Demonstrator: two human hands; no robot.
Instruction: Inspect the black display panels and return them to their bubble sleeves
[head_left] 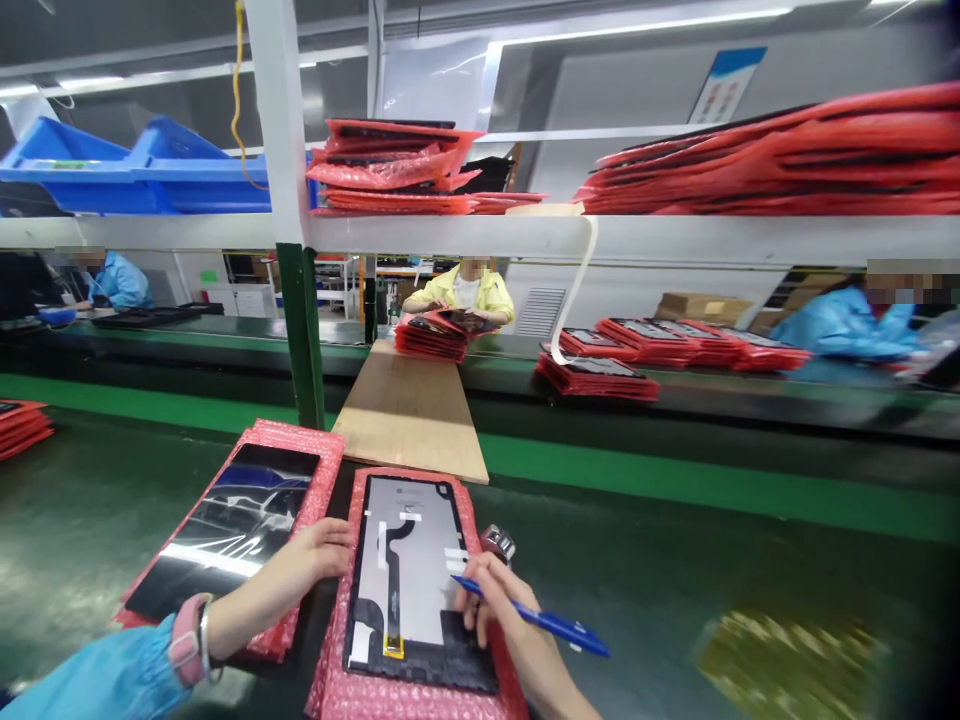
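Observation:
A tablet screen panel (pixel 427 570) lies back side up on red bubble-wrap bags (pixel 420 695) in front of me. Its grey back carries a black flex cable (pixel 394 590) with a yellow end and several white stickers. My left hand (pixel 328 548), fingers stretched out, rests at the panel's left edge on the bubble wrap. Between the fingers of my right hand (pixel 506 605) is a blue pen (pixel 559 628), its tip pointing left over the panel's right side. To the left, another screen panel (pixel 232 525) lies glossy side up on red bubble wrap.
A small red-and-metal object (pixel 497 542) stands behind my right hand. A wooden board (pixel 412 410) bridges to the far bench, where a person in yellow (pixel 491 290) handles stacked panels. Overhead, a shelf (pixel 450 235) holds red bags and blue bins (pixel 202 185). Yellow film (pixel 787 665) lies right.

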